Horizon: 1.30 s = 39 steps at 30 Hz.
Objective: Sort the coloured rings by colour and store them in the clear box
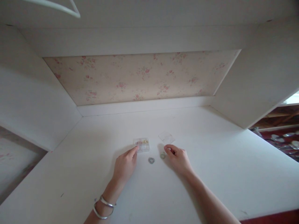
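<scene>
A small clear plastic box (141, 145) with tiny gold and reddish pieces inside lies on the white desk. At its front left corner, my left hand (125, 163) pinches the edge with the fingertips. My right hand (178, 158) is closed, thumb and index finger pressed together; whatever is between them is too small to make out. Just left of those fingertips sits a small pale greenish ring-shaped item (163, 155). A grey, coiled-looking round item (151, 160) rests between the two hands. Beyond the right hand lies a flat transparent plastic bag (166, 137).
White side panels (233, 71) flank the white desktop (140, 193), with a floral back wall (144, 77) behind. A white shelf (140, 40) runs overhead, and a white curved rod (56, 6) hangs at upper left. Shiny round objects (289, 143) appear beyond the right edge.
</scene>
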Available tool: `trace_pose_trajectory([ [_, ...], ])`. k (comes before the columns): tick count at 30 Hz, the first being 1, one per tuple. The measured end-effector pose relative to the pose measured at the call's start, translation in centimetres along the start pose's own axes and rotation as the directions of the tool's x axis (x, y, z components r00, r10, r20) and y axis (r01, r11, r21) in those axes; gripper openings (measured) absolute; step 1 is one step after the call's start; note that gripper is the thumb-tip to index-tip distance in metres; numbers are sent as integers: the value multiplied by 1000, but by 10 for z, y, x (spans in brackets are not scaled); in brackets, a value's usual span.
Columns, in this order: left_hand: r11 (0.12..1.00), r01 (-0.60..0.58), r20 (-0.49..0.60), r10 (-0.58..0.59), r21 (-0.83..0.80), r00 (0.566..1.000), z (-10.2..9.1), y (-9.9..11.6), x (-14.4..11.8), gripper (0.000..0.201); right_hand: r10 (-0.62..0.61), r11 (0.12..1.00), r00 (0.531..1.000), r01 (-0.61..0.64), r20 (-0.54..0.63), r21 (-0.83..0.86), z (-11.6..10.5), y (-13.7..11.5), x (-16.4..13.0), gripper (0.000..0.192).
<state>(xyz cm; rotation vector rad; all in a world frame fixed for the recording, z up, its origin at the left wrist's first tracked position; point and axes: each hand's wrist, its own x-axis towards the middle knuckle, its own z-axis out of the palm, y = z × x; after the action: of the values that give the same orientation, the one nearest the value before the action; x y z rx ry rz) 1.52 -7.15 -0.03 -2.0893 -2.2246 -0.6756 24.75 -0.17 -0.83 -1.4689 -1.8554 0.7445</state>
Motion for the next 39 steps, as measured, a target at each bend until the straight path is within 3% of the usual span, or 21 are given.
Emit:
trace_pose_trajectory([
  [7,994,-101,25,103,-46,994,-4,8,-8,27,-28,999,1000,28,-11,-42,0,-1,-2,33],
  [10,982,-182,121,186,-44,975,-6,17,-14,25,-167,980,985,170,35,-103,-1,-3,-12,33],
  [13,982,-187,186,189,-26,964,-9,23,-16,24,-367,893,907,406,206,-196,-1,-9,-25,30],
  [15,982,-185,208,186,-23,960,-10,25,-16,23,-423,818,853,505,306,-276,0,-16,-30,29],
  [20,978,-202,244,208,-48,947,-10,27,-17,23,-457,699,780,612,428,-369,4,-32,-24,27],
  [25,979,-193,261,205,-72,943,-12,29,-18,23,-460,676,737,653,495,-343,5,-39,-16,23],
  [28,982,-181,259,190,-60,947,-15,29,-18,24,-453,721,746,628,487,-292,5,-40,-16,26],
  [33,983,-173,274,182,-58,944,-18,31,-20,26,-398,822,812,523,428,-228,4,-43,-17,30],
  [39,978,-182,300,204,-99,932,-16,34,-19,27,-363,876,856,448,368,-178,5,-64,-7,32],
])
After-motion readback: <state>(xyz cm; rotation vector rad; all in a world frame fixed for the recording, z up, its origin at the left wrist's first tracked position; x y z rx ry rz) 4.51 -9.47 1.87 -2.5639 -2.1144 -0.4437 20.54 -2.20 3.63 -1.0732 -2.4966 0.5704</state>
